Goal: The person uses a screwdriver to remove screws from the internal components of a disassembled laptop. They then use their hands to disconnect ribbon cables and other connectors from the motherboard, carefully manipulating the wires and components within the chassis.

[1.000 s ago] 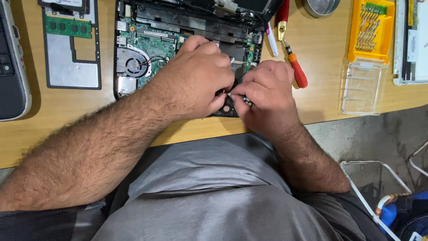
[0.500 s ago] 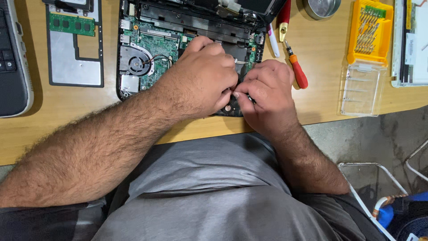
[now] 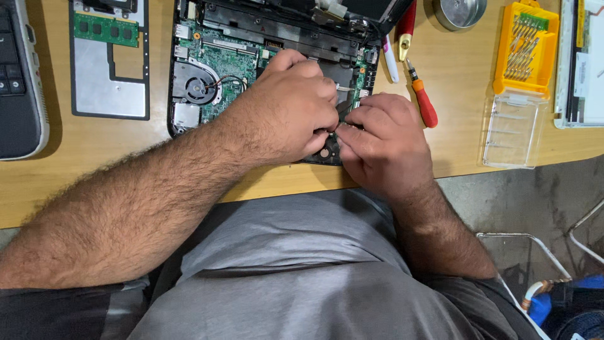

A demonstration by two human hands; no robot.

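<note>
— Barely anything has shifted since a moment ago: both hands stay bunched over the near right corner of the opened laptop [image 3: 251,56], the view only sliding a little.

— What is each hand doing?

— Left hand [image 3: 286,107] lies curled over the black casing, fingers pinched down at the spot where the right hand [image 3: 384,141] meets it. Both are pinched narrow on something small between them, but the knuckles hide it; I cannot tell what it is or whether it is truly held.

— And round about?

— Green circuit board, bare, with a round black fan [image 3: 192,85] on its left side. Left of the laptop, a flat grey cover panel [image 3: 104,82] with a green memory strip [image 3: 106,28] at its top; further left, a keyboard edge [image 3: 19,82]. Right of the hands, an orange-handled screwdriver [image 3: 423,97] and a red-handled tool [image 3: 406,25], well apart from the fingers. Beyond them, a yellow bit holder [image 3: 525,47] with metal bits, its clear plastic lid [image 3: 511,132] lying just below, and a round metal tin [image 3: 459,11].

— Surface?

— Smooth, pale wooden table [image 3: 75,157], curved edge.
</note>
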